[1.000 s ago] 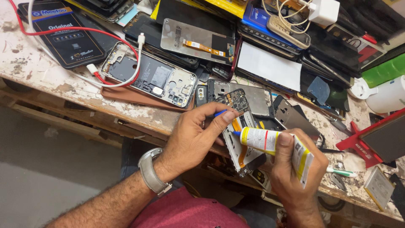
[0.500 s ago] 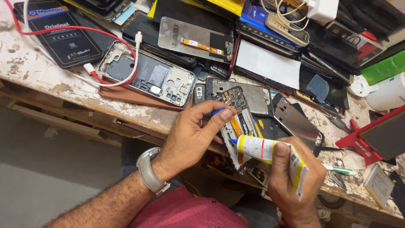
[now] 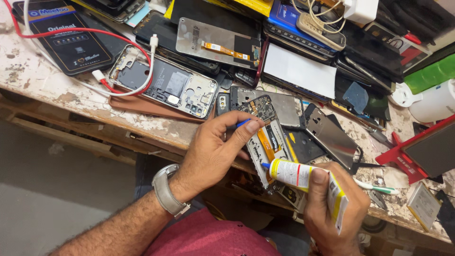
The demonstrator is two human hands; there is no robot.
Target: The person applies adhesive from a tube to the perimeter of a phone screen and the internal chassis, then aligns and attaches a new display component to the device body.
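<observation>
Two hands work over an opened phone frame [image 3: 265, 137] that juts past the near edge of the worn counter [image 3: 42, 85], circuit board and orange ribbon showing. At about eight o'clock from it, the left hand [image 3: 213, 151], a grey watch [image 3: 167, 192] on its wrist, pinches a small blue piece [image 3: 242, 123] between thumb and forefinger while the fingers [image 3: 239, 135] press against the frame's left side. At five o'clock from the frame, the right hand [image 3: 334, 213] wraps a white and yellow glue tube [image 3: 308, 182], thumb on top and fingers curled shut around its body; the blue nozzle at the tube's ten-o'clock end touches the frame's lower right rim. Toward eleven o'clock from the frame lies another stripped phone body [image 3: 166, 87] circled by a red cable [image 3: 80, 31]. At two o'clock lies a bare metal back plate [image 3: 332, 137].
</observation>
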